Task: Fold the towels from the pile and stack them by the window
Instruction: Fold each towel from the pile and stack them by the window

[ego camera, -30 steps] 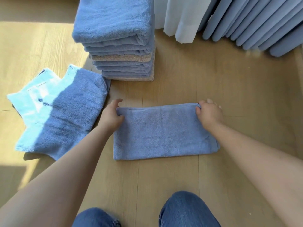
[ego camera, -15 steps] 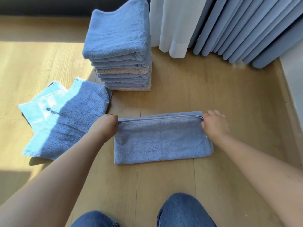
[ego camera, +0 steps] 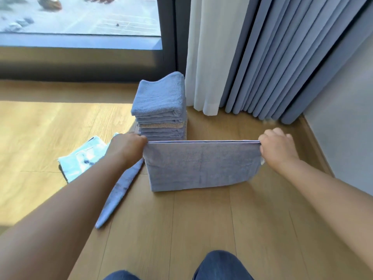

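Both hands are holding one blue-grey towel [ego camera: 201, 166] up by its top edge, directly in front of the stack of folded towels [ego camera: 161, 110]. The top edge is pulled taut and level, covering the foot of the stack. The towel is hanging as a doubled rectangle; whether its lower edge is touching the wooden floor [ego camera: 201, 229] cannot be told. The left hand [ego camera: 126, 147] is gripping the upper corner nearer the stack's left side, with its fingers curled shut around the cloth and the fingertips hidden behind it. The right hand [ego camera: 277, 150] is gripping the other upper corner, well to the right of the stack, with its fingers curled over the edge and pinching the layers together. The stack is standing upright, mostly blue with one tan layer partway down. Left of the stack, a pale blue towel [ego camera: 80, 160] is lying flat in sunlight, and a darker blue towel [ego camera: 119, 195] is showing from under the left forearm. Behind the stack the window [ego camera: 80, 17] is letting in light; just right of the stack a white sheer curtain [ego camera: 210, 57] and blue-grey drapes [ego camera: 282, 57] are hanging to the floor.
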The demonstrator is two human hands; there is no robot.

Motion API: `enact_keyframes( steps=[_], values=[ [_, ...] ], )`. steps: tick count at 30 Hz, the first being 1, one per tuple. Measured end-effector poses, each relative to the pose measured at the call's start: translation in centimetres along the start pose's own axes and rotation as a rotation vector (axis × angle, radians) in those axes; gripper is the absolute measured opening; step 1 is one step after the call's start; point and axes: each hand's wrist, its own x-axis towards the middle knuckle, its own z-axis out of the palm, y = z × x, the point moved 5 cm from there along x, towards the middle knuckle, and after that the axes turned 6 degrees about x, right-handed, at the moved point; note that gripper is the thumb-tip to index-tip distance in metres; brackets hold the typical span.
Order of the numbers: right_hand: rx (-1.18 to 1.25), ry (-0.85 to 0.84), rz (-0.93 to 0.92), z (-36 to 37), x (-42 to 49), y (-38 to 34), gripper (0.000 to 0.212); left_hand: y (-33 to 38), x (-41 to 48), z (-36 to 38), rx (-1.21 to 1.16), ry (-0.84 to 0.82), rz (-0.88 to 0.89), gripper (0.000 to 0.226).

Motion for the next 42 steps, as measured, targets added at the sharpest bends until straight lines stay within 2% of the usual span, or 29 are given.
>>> enact_keyframes(
  steps=[3, 6, 9, 12, 15, 20, 26, 29, 31, 33, 36, 38, 42],
  values=[
    [0.136, 0.003, 0.004, -3.0, -0.9, 0.2, 0.019, -1.2, -1.7, -2.8, 0.061, 0.056, 0.004, 0.027],
    [0.248, -0.132, -0.025, -4.5, -2.2, 0.3, 0.028, -2.4, -3.5, -4.5, 0.091, 0.091, 0.012, 0.028],
    [0.261, -0.203, -0.066, -5.6, -3.5, 0.3, 0.023, -3.9, -4.6, -4.7, 0.025, 0.005, 0.002, 0.028],
    [0.363, -0.147, -0.079, -7.0, -4.1, 0.1, 0.025, -4.9, -4.9, -4.7, -0.235, -0.135, -0.039, 0.028],
    [0.434, -0.048, -0.043, -8.7, -3.8, 0.4, 0.023, -5.6, -4.6, -5.1, -0.378, -0.146, -0.053, 0.026],
    [0.302, 0.044, 0.014, -8.8, -2.5, 0.7, 0.023, -5.6, -3.6, -4.7, -0.475, -0.094, -0.1, 0.025],
    [0.245, 0.121, 0.089, -8.1, -0.2, 0.5, 0.026, -5.2, -1.7, -4.5, -0.343, 0.023, -0.187, 0.028],
    [0.296, 0.229, 0.141, -9.1, 0.4, 1.0, 0.029, -6.1, -1.3, -5.1, -0.533, 0.114, -0.257, 0.025],
    [0.336, 0.263, 0.148, -9.6, 0.4, 1.3, 0.03, -6.5, -1.4, -5.7, -0.647, 0.182, -0.23, 0.023],
    [0.354, 0.277, 0.135, -9.9, 0.0, 1.3, 0.039, -6.6, -1.8, -6.2, -0.641, 0.196, -0.187, 0.022],
    [0.352, 0.269, 0.115, -9.6, -1.0, 1.2, 0.046, -6.5, -2.5, -5.9, -0.604, 0.17, -0.163, 0.021],
    [0.343, 0.272, 0.096, -8.9, -2.1, 1.0, 0.047, -6.4, -3.5, -4.9, -0.665, 0.143, -0.177, 0.02],
    [0.343, 0.235, 0.064, -5.7, -5.6, 0.1, 0.046, -4.9, -6.4, -0.9, -0.73, -0.043, -0.145, 0.013]
  ],
)
